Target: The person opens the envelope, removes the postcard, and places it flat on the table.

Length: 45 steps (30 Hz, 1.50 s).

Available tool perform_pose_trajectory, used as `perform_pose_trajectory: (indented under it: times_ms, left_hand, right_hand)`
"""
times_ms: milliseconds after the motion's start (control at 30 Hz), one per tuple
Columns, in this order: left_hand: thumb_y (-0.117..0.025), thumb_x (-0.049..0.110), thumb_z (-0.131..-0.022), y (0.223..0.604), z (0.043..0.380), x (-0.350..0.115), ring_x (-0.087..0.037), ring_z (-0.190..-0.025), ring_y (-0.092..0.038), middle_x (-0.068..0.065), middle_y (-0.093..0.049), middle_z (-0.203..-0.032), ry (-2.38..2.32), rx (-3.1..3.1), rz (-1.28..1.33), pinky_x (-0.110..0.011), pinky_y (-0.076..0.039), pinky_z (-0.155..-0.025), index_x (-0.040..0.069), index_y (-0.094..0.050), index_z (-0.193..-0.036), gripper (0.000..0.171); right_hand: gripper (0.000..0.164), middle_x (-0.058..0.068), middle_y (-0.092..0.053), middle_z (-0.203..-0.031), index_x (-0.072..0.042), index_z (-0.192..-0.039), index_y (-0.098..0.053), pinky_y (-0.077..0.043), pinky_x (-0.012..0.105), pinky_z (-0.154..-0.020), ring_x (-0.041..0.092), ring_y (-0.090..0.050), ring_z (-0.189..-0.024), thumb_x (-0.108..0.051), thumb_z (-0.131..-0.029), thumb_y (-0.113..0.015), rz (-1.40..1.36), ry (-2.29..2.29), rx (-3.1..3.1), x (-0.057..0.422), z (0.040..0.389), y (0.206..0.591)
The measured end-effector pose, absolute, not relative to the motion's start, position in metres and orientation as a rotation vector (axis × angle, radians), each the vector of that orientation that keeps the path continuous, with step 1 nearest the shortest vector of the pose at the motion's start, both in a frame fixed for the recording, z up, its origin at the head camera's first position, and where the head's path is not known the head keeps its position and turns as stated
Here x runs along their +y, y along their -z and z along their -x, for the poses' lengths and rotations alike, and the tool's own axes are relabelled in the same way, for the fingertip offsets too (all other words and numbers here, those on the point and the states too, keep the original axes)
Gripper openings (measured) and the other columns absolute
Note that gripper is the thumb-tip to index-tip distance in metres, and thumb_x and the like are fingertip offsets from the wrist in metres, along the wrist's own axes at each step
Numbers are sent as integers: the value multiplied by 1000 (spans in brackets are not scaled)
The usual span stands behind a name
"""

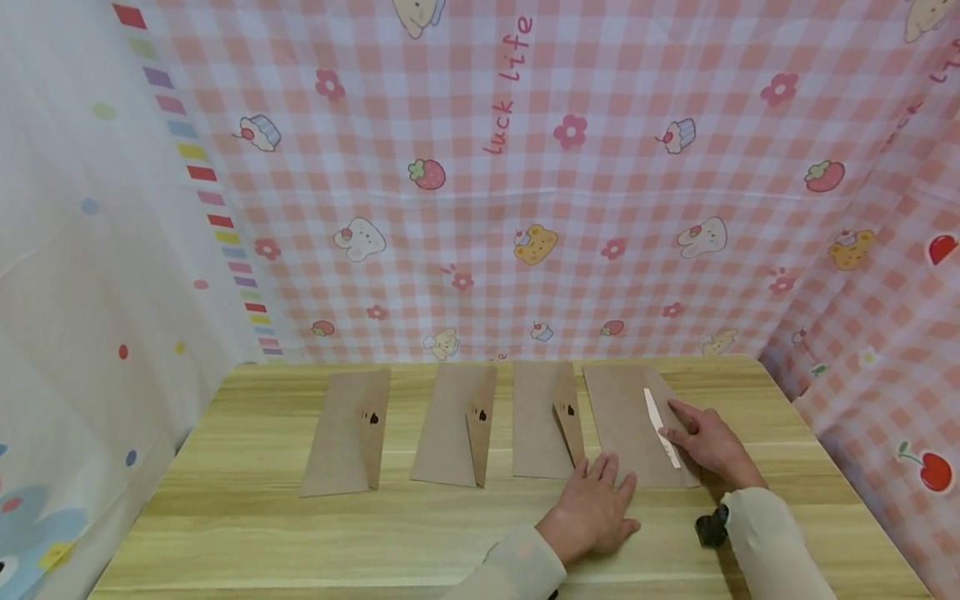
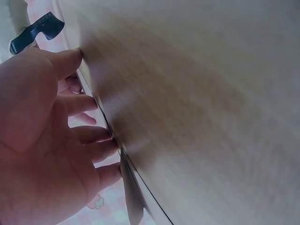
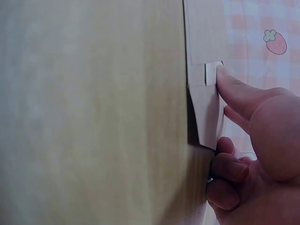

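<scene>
A brown paper envelope (image 1: 618,425) lies on the table at the right, its flap spread to the right. A narrow white card (image 1: 662,429) shows at its mouth, the rest hidden inside. My right hand (image 1: 712,442) holds the card's outer edge with the thumb, the index finger reaching over the flap (image 3: 206,117). In the right wrist view the other fingers are curled beside the flap, and the white card (image 3: 212,73) meets the thumb tip. My left hand (image 1: 588,512), fingers spread, rests near the envelope's lower left corner, its fingertips on the table.
Three similar brown envelopes stand in a row to the left: one (image 1: 543,425) nearest, one (image 1: 450,425) in the middle, one (image 1: 341,433) farthest. Their flaps bear a small dark print. A checked cloth (image 1: 480,208) hangs behind the wooden table (image 1: 255,533).
</scene>
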<state>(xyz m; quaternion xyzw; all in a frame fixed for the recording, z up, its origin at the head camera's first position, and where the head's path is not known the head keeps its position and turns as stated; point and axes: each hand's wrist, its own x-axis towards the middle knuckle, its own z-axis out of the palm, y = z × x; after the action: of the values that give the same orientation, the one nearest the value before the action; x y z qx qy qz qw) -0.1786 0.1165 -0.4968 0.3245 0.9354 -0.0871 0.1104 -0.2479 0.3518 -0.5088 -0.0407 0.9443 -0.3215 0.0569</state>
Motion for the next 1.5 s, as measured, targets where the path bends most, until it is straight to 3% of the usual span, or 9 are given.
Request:
perform_pose_trajectory:
  times_ms: [167, 467, 800, 1267, 1367, 1500]
  left_hand:
    - [-35, 65, -98, 496, 179, 116, -9, -150, -20, 6, -22, -163, 251, 2752, -958, -34, -22, -120, 40, -27, -155, 63]
    - [-36, 65, -98, 495, 178, 117, -9, -150, -20, 6, -22, -163, 226, 2741, -933, -34, -22, -120, 40, -27, -155, 63]
    - [-36, 65, -98, 493, 178, 116, -9, -150, -20, 6, -22, -163, 230, 2744, -933, -34, -22, -120, 40, -27, -155, 63]
    - [-36, 65, -98, 493, 179, 116, -9, -150, -20, 7, -22, -163, 214, 2742, -936, -33, -22, -120, 41, -28, -155, 62]
    - [-37, 65, -98, 493, 178, 116, -9, -150, -19, 7, -22, -163, 209, 2739, -937, -33, -22, -120, 40, -28, -155, 62]
    - [-37, 65, -98, 493, 178, 115, -9, -150, -19, 7, -22, -163, 212, 2737, -937, -33, -22, -120, 40, -28, -155, 62]
  right_hand:
    - [63, 2, -54, -60, 12, -147, -34, -47, 30, -60, 15, -56, -60, -21, -100, -60, 140, 965, 2872, 352, 248, 509]
    - [78, 13, -57, -81, 11, -150, -27, -49, 31, -64, 19, -58, -71, -26, -94, -69, 152, 1048, 2770, 356, 247, 505]
    - [70, 4, -46, -71, 10, -147, -35, -43, 27, -55, 18, -49, -65, -20, -94, -69, 196, 1064, 2797, 357, 249, 508]
    - [69, 5, -44, -73, 8, -149, -32, -39, 28, -59, 19, -44, -67, -21, -96, -66, 161, 1038, 2805, 357, 248, 506]
    - [70, 8, -47, -76, 7, -150, -32, -41, 30, -64, 21, -45, -71, -22, -96, -66, 146, 1033, 2801, 358, 248, 506]
    - [71, 30, -60, -97, 8, -150, -30, -49, 35, -71, 27, -55, -83, -22, -97, -65, 133, 1050, 2790, 359, 247, 506]
